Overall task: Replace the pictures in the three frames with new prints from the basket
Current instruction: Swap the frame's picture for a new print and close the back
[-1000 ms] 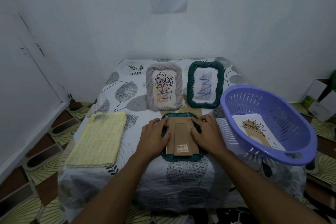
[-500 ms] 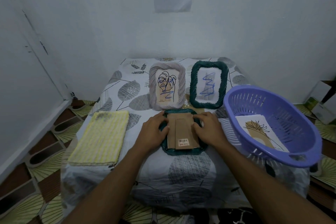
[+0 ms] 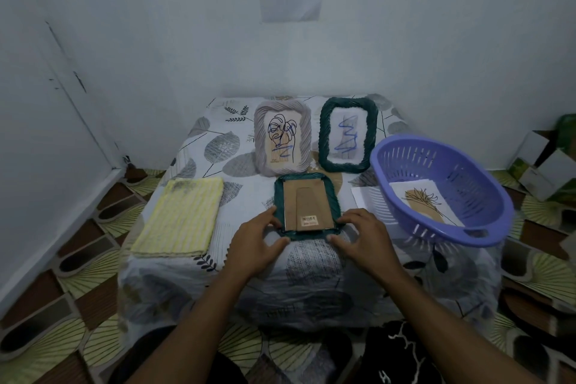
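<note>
A dark green frame (image 3: 307, 206) lies face down at the table's middle, its brown cardboard back and stand facing up. My left hand (image 3: 255, 240) touches its near left corner and my right hand (image 3: 361, 237) its near right corner, fingers fairly straight, thumbs along the near edge. Behind it a grey frame (image 3: 282, 137) and a second green frame (image 3: 348, 134) stand upright, each showing a picture scribbled over in blue. A purple basket (image 3: 436, 162) at the right holds a print (image 3: 424, 206) with a plant drawing.
A folded yellow cloth (image 3: 180, 218) lies at the table's left. A white sheet (image 3: 363, 196) pokes out from under the basket's left side. Cardboard boxes (image 3: 542, 165) stand on the floor at the far right. The walls are close behind and to the left.
Both hands have slid off the frame's back and sides toward me, to its near corners. The cardboard back is now fully uncovered. The view has pulled back.
</note>
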